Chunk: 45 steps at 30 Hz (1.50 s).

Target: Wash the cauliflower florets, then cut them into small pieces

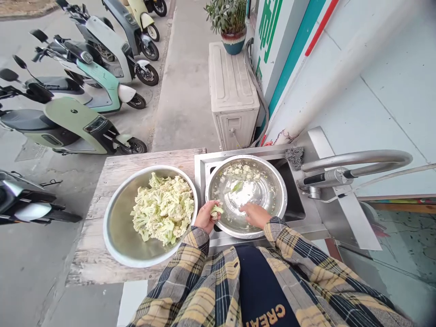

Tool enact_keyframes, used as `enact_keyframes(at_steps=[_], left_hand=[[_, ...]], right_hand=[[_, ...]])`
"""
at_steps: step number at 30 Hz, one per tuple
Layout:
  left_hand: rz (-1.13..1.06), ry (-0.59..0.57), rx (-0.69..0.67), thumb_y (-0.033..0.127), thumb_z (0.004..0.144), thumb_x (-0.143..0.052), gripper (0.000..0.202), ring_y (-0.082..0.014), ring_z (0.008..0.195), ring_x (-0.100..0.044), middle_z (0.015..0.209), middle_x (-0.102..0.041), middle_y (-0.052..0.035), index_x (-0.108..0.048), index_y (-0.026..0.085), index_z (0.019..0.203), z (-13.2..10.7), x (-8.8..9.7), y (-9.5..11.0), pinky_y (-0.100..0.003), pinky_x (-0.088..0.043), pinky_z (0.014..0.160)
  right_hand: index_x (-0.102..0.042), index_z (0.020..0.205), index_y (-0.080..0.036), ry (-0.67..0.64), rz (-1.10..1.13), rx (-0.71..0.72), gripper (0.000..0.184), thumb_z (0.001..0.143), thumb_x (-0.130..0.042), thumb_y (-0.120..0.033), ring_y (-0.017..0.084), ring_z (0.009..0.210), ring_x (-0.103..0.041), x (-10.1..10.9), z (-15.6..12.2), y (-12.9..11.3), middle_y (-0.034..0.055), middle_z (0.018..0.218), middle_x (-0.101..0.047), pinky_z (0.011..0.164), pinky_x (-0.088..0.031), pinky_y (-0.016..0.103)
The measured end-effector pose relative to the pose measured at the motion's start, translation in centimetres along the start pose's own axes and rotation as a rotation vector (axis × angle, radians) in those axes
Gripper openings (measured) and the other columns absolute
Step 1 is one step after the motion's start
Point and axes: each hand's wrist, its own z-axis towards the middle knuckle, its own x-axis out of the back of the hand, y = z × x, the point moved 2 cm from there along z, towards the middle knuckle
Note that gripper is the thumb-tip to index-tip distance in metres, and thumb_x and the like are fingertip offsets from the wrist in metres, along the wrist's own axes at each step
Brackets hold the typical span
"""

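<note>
My left hand (204, 217) is closed around a pale green cauliflower floret (217, 210) at the near left rim of a metal basin of water (279, 179). Over the near part of this basin, my right hand (256, 215) reaches in with fingertips at the water. No piece shows in it, though its lower fingers are partly hidden. Small cauliflower crumbs (243, 171) and a green leaf bit (237, 186) float on the water. Left of it, a larger metal bowl (120, 227) holds a heap of cauliflower florets (165, 206).
The basin rests over a steel sink (315, 213) with a curved faucet (361, 159) and a scouring pad (294, 157) on the right. A wooden board (90, 245) bears the bowl. Beyond stand an outdoor unit (233, 86), a potted plant (233, 34) and parked scooters (81, 120).
</note>
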Motion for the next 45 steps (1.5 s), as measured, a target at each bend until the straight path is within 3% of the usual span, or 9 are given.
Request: enact_keyframes(at_steps=[3,6,13,18,22,28,33,39,45], left_hand=[[0.005,0.005,0.004,0.034,0.070,-0.072,0.027,-0.0077,0.045,-0.054,0.066,-0.058,0.0022,-0.058,0.015,0.083,-0.1,-0.1,-0.2,-0.020,-0.044,0.041],[0.010,0.006,0.000,0.034,0.069,-0.073,0.028,-0.0075,0.045,-0.053,0.067,-0.058,0.0020,-0.060,0.015,0.083,-0.1,-0.3,-0.3,-0.021,-0.044,0.041],[0.006,-0.046,0.004,0.036,0.066,-0.075,0.028,-0.0084,0.047,-0.053,0.068,-0.058,0.0014,-0.061,0.017,0.082,0.6,-1.4,-0.4,-0.021,-0.044,0.042],[0.023,-0.064,0.010,0.039,0.066,-0.075,0.031,-0.0087,0.048,-0.053,0.066,-0.057,0.0016,-0.062,0.016,0.081,1.3,-2.3,-0.6,-0.021,-0.042,0.042],[0.024,-0.091,0.034,0.037,0.069,-0.074,0.029,-0.0094,0.049,-0.053,0.068,-0.060,-0.0005,-0.064,0.016,0.087,1.6,-2.5,-0.8,-0.021,-0.043,0.043],[-0.041,-0.242,0.129,0.025,0.074,-0.068,0.051,-0.0187,0.075,-0.066,0.108,-0.066,-0.0136,-0.057,0.017,0.123,2.0,-4.4,-1.1,-0.023,-0.048,0.049],[-0.138,-0.395,0.140,0.023,0.075,-0.062,0.055,-0.0203,0.080,-0.067,0.119,-0.062,-0.0128,-0.053,0.023,0.130,1.9,-5.1,-1.1,-0.030,-0.054,0.059],[-0.118,-0.425,0.129,0.024,0.073,-0.061,0.045,-0.0250,0.084,-0.067,0.114,-0.063,-0.0163,-0.060,0.015,0.117,1.4,-3.6,-1.4,-0.027,-0.051,0.053],[-0.108,-0.379,0.127,0.022,0.074,-0.060,0.040,-0.0284,0.093,-0.066,0.113,-0.063,-0.0148,-0.062,0.014,0.114,0.9,-2.8,-1.6,-0.035,-0.056,0.063]], right_hand=[[-0.074,0.094,-0.020,-0.088,-0.010,0.091,0.022,0.078,-0.061,-0.012,0.022,0.093,-0.065,-1.2,0.6,-1.5,0.0070,0.095,-0.072,0.082,-0.046,0.030],[-0.073,0.098,-0.025,-0.104,0.005,0.161,0.023,0.081,-0.060,-0.017,0.020,0.093,-0.065,0.8,1.0,-1.0,0.0032,0.098,-0.072,0.083,-0.046,0.028],[-0.061,0.121,-0.020,0.441,-0.202,-0.192,0.037,0.086,-0.051,-0.014,0.024,0.111,-0.056,9.6,3.8,4.1,0.0113,0.126,-0.058,0.097,-0.041,0.035],[-0.066,0.110,-0.018,0.403,-0.205,-0.267,0.030,0.082,-0.055,-0.012,0.023,0.098,-0.062,9.3,5.2,5.5,0.0115,0.113,-0.064,0.090,-0.046,0.033],[-0.056,0.127,-0.018,0.528,-0.062,-0.232,0.039,0.091,-0.040,-0.019,0.022,0.113,-0.058,8.9,3.6,5.9,0.0106,0.124,-0.062,0.098,-0.045,0.036],[-0.039,0.142,-0.024,0.647,0.293,-0.014,0.055,0.087,-0.036,-0.015,0.020,0.122,-0.053,7.9,-0.1,0.6,0.0084,0.147,-0.040,0.102,-0.045,0.039],[-0.033,0.145,-0.030,0.413,0.287,0.274,0.057,0.089,-0.045,-0.023,0.021,0.127,-0.048,7.7,0.6,-3.1,0.0049,0.147,-0.041,0.105,-0.042,0.040],[-0.048,0.135,-0.020,0.530,0.090,-0.210,0.047,0.088,-0.049,-0.024,0.026,0.126,-0.047,9.6,6.7,3.9,0.0125,0.137,-0.049,0.103,-0.039,0.040],[-0.062,0.107,-0.018,0.589,0.078,-0.324,0.030,0.082,-0.046,-0.014,0.023,0.102,-0.058,8.7,8.4,5.9,0.0125,0.112,-0.058,0.091,-0.045,0.036]])
